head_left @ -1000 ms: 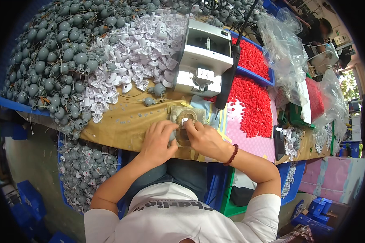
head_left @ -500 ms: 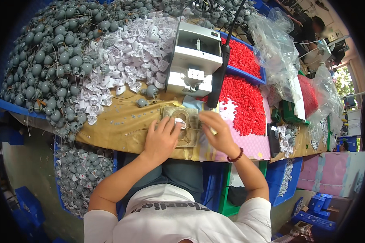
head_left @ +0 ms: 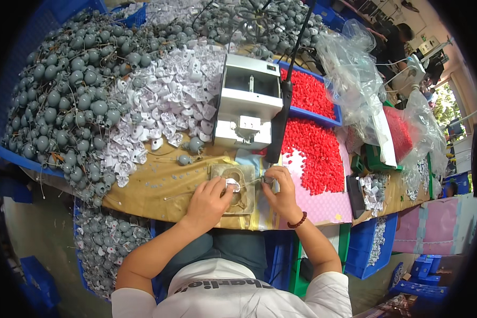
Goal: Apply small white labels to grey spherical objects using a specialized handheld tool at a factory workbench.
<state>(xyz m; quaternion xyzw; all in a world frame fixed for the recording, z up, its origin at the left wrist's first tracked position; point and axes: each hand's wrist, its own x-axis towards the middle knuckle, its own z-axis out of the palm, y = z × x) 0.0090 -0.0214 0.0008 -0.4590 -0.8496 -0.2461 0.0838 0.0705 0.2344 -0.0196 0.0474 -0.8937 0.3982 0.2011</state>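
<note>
A square, pale fixture block with a rounded recess lies on the table before me. In the recess sits a small white plastic piece. My left hand covers the block's left side, with thumb and fingertips closed in on that piece. Just right of the block, my right hand pinches a small dark grey part, its exact kind unclear. A thin pale wire runs between the white piece and the right fingertips.
Behind the block stands a white-and-silver bench machine. Grey ball-shaped parts with wires and white plastic pieces are heaped left. Red caps cover the right, some in a blue tray. Clear plastic bags lie beyond.
My right hand has shifted slightly left and down, and a dark grey part now shows in its pinch. My left hand stays at the white piece. The whole view has tilted a little.
</note>
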